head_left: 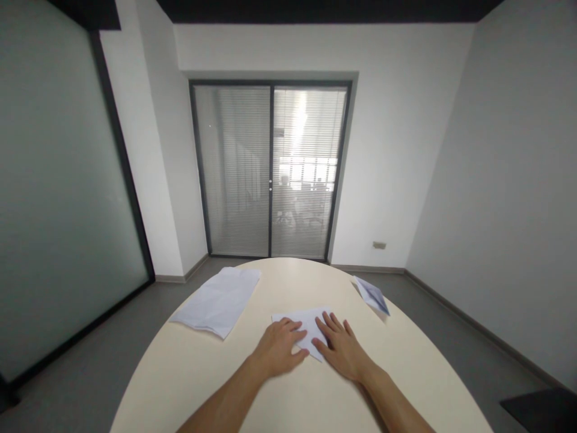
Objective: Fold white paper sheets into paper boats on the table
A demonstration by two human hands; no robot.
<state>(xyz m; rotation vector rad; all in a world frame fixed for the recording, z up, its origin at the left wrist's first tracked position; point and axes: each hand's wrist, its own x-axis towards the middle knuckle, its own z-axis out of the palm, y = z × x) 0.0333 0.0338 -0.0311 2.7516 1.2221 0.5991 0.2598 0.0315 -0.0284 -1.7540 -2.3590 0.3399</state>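
Note:
A folded sheet of white paper (311, 320) lies on the round table between and under my two hands, one corner pointing toward me. My left hand (280, 344) rests on its left side, the fingers a little bent and the thumb apart from them. On its right side lies my right hand (341, 346), palm down with the fingers spread. Both hands press on the paper rather than grasp it. Parts of the sheet are hidden beneath the fingers.
The cream round table (293, 282) has a curved edge. At its left lies a stack of creased white paper (220, 300). A folded paper piece (372, 296) sits by the right edge. Beyond stands a glass door (270, 171) with blinds; a dark object (543, 409) is at lower right.

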